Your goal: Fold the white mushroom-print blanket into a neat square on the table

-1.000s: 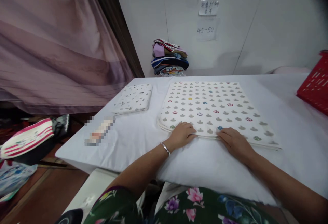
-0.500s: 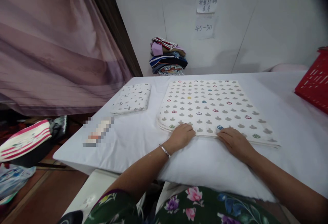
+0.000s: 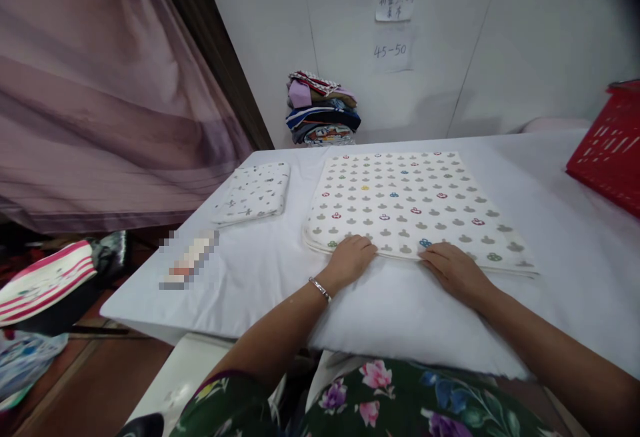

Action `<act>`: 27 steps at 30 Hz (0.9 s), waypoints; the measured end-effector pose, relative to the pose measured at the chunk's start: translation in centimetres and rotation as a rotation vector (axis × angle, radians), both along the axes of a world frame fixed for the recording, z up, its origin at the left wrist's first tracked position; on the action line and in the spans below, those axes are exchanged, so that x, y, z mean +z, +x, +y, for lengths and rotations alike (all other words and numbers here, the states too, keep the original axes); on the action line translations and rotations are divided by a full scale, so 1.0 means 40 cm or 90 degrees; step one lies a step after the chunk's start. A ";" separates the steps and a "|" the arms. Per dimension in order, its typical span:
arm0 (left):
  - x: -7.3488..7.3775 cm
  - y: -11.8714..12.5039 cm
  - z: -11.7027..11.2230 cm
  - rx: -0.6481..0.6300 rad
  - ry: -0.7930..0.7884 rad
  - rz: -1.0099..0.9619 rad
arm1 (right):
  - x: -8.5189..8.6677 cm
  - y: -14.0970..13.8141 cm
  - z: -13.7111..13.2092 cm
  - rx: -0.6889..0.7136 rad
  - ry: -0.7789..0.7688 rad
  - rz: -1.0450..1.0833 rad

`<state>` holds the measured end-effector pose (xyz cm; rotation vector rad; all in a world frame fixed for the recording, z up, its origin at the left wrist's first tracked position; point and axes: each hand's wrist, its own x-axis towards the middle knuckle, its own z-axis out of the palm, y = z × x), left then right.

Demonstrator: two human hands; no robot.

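A white cloth point(image 3: 387, 200) lies folded in layers on the table, printed with small grey shapes and a few red, blue, green and yellow ones. Its near edge is between the fingers of my left hand point(image 3: 351, 258), which wears a silver bracelet. Further right along that edge, my right hand point(image 3: 455, 270) has its fingers closed at the hem. Both thumbs are mostly hidden. To the left lies a smaller folded white cloth point(image 3: 255, 192) with a dark scattered print, apart from both hands.
White cloth covers the table point(image 3: 250, 270). A blurred-out object point(image 3: 190, 260) lies near its left edge. Folded fabrics point(image 3: 323, 110) are stacked behind the table. A red basket point(image 3: 610, 150) stands at the right. A pink curtain point(image 3: 100, 90) hangs at the left.
The view has shifted slightly, so everything sits a little further left and higher. Both hands stay at the same places on the cloth's near edge.
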<state>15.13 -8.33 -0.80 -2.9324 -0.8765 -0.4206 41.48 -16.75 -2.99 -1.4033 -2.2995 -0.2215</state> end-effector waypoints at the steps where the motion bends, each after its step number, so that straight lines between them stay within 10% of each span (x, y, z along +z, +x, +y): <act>1: -0.001 0.002 0.000 0.005 0.007 0.006 | 0.001 -0.001 0.000 -0.002 -0.004 0.004; 27: -0.031 0.004 0.014 -0.036 0.094 0.048 | 0.006 0.003 0.006 0.019 -0.002 -0.075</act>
